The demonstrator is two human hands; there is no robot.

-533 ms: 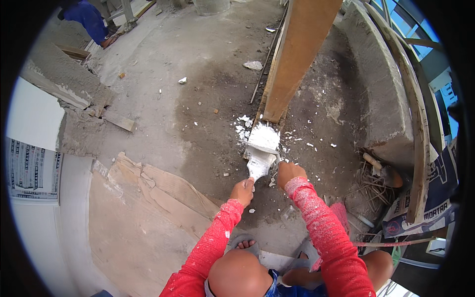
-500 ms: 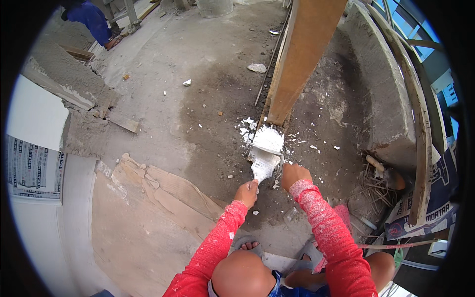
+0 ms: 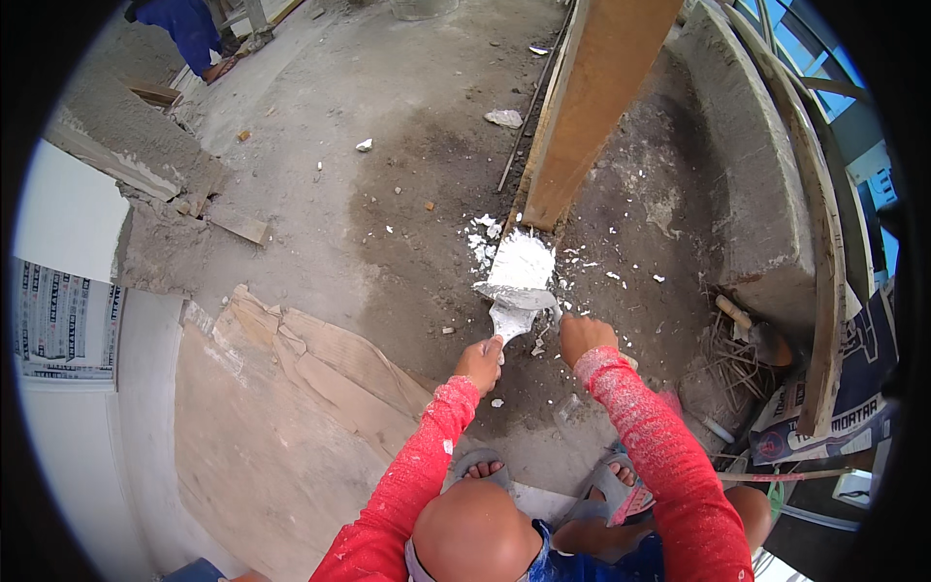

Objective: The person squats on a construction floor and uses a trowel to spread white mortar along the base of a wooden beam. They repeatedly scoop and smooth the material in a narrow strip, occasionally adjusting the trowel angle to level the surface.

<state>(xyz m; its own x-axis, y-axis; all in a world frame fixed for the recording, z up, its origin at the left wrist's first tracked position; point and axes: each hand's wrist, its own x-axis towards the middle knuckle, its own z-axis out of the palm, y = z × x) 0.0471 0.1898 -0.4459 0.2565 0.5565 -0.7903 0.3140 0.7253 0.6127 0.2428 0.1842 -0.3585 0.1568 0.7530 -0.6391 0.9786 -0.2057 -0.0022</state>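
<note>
My left hand (image 3: 480,365) is closed round the handle of a wide putty knife (image 3: 508,328) that is coated in white. In my right hand (image 3: 588,339) is a trowel (image 3: 529,298), its grey blade lying across the putty knife's broad end. Both blades meet at the near edge of a heap of white plaster (image 3: 524,262), which rests on a narrow wooden board. Crumbs of plaster (image 3: 482,242) lie scattered on the ground around it. The trowel's handle is mostly hidden in my fist.
A brown wooden plank (image 3: 596,107) rises just beyond the plaster. To the right stand a rough concrete block (image 3: 752,165), a long timber (image 3: 819,223) and a printed mortar bag (image 3: 824,407). Torn brown sheeting (image 3: 301,388) covers the left ground. Another person's blue-clad legs (image 3: 184,34) show far left.
The trowel blade has turned and now lies more across the putty knife, showing its grey face. My right hand has shifted slightly right. The view has moved a little.
</note>
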